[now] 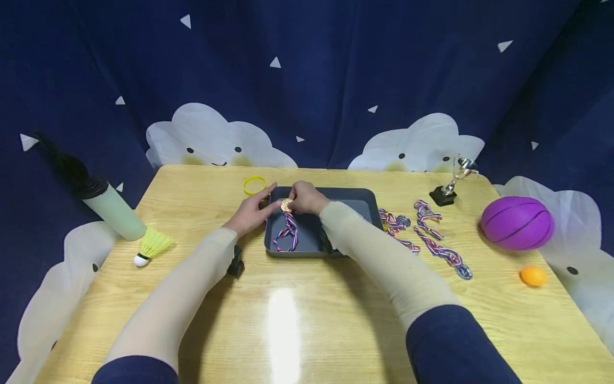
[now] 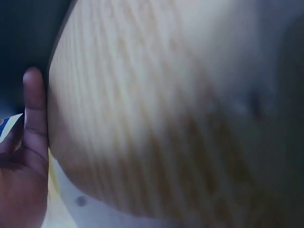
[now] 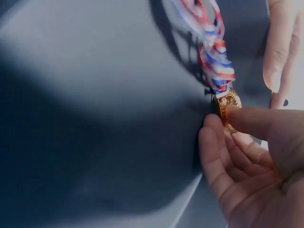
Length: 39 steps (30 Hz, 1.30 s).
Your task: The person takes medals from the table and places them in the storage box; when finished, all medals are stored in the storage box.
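A gold medal (image 1: 287, 205) stands tilted over the left part of a dark grey tray (image 1: 309, 240). Its red, white and blue ribbon (image 1: 288, 234) hangs down and lies looped on the tray floor. My right hand (image 1: 307, 198) pinches the medal between thumb and fingers, plain in the right wrist view, where the medal's edge (image 3: 229, 102) shows. At the tray's left rim is my left hand (image 1: 250, 214), fingers extended, its thumb close beside the medal; contact is hard to tell. The left wrist view shows part of that hand (image 2: 31, 137) and a blurred wooden surface.
Right of the tray lie several ribboned medals (image 1: 453, 261). Beyond them are a trophy (image 1: 449, 186), a purple ball (image 1: 517, 223) and an orange ball (image 1: 533, 276). A yellow ring (image 1: 254, 178), a shuttlecock (image 1: 154, 244) and a pale green bottle (image 1: 117, 213) are on the left.
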Each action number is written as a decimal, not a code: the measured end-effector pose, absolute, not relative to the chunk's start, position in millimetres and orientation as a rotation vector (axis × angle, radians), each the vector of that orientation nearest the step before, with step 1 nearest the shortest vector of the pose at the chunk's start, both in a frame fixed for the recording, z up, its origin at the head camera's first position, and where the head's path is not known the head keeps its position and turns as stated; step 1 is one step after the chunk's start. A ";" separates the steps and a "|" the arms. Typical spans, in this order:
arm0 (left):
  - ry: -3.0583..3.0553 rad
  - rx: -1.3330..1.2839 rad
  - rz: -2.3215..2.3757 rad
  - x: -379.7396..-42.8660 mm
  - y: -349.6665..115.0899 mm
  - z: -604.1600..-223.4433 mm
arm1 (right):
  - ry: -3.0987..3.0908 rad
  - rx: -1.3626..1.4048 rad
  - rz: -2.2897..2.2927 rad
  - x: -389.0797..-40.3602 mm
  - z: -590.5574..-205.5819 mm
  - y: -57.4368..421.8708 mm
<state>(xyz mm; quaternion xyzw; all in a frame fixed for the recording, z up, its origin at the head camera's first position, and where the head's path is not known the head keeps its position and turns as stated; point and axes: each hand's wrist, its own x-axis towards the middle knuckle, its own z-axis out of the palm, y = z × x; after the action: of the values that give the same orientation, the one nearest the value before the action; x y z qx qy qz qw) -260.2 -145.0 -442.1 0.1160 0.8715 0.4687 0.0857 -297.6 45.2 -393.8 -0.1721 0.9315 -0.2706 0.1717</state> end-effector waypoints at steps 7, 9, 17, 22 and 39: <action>2.575 0.331 1.392 -260.0 -142.3 -439.4 | 2.685 -0.491 -0.517 -301.6 -393.1 39.4; 2.578 0.327 1.388 -259.4 -142.1 -438.4 | 2.691 -0.481 -0.474 -300.6 -391.9 37.9; 2.592 0.325 1.392 -259.1 -145.2 -437.7 | 2.657 -0.601 -0.510 -302.3 -383.6 49.0; 2.606 0.333 1.391 -259.0 -146.8 -439.8 | 2.607 -0.762 -0.704 -307.1 -362.1 91.3; 2.606 0.352 1.377 -260.9 -145.8 -441.5 | 2.720 -0.379 -0.598 -263.5 -364.4 316.4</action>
<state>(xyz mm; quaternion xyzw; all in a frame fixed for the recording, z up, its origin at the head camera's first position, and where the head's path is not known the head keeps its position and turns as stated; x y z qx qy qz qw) -260.9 -145.8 -441.5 0.1183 0.8746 0.4623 0.0864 -263.5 316.4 -364.4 -0.1331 0.9546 -0.2098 0.1645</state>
